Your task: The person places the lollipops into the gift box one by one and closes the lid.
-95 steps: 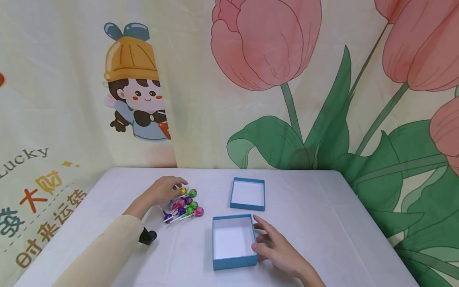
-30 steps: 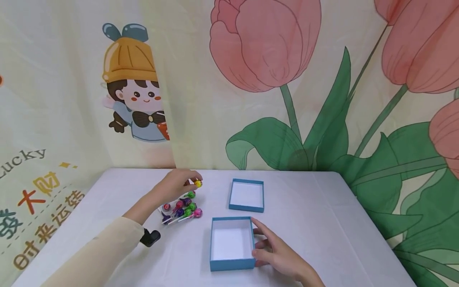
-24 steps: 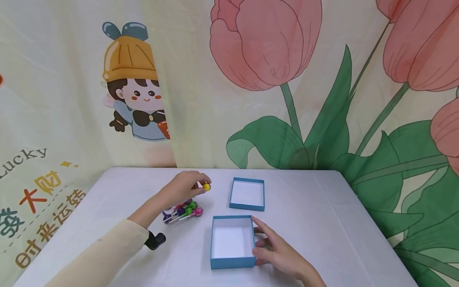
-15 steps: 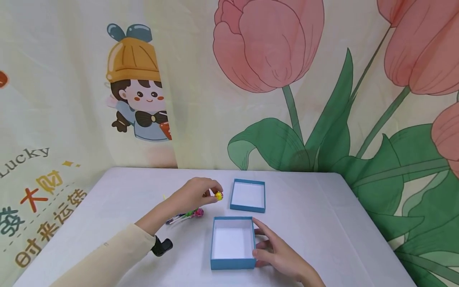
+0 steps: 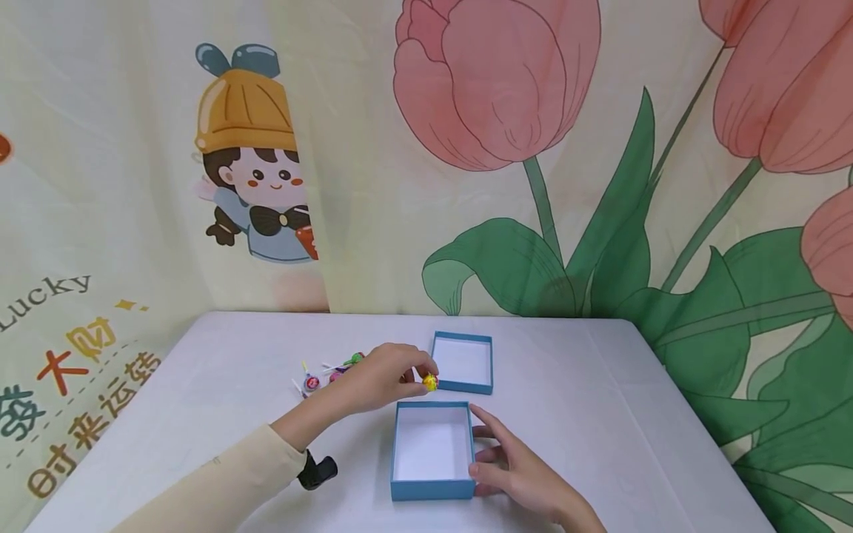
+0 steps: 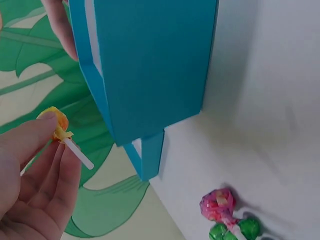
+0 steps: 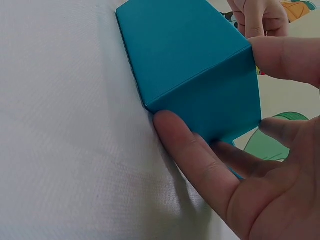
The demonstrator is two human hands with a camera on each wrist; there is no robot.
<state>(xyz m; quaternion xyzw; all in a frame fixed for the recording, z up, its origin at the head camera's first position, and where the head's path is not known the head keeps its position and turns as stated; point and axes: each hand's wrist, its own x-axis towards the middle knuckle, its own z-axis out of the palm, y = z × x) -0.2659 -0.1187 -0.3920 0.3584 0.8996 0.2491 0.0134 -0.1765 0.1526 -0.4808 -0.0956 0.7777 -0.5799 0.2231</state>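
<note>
In the head view my left hand [image 5: 386,377] pinches a lollipop with a yellow wrapper [image 5: 430,382] between thumb and fingertips. It is raised just beyond the far rim of an open blue box [image 5: 432,490] with a white inside. The left wrist view shows the lollipop's short white stick [image 6: 79,153] pointing away from the fingers. My right hand [image 5: 516,463] rests spread fingertips and thumb against the box's right wall. In the right wrist view the thumb [image 7: 285,57] touches the upper near corner. No content shows inside the box.
Behind the box lies a shallower blue tray-like lid [image 5: 466,387], white side up. Several wrapped lollipops [image 5: 311,383] lie on the white-covered table [image 5: 600,414] at the left, partly hidden by the left arm. A black device [image 5: 318,472] is on the left wrist. A printed curtain hangs behind.
My left hand picked the yellow lollipop from the pile and has carried it right and nearer, from the pile to beside the lid. The right hand and box stay nearly in place.
</note>
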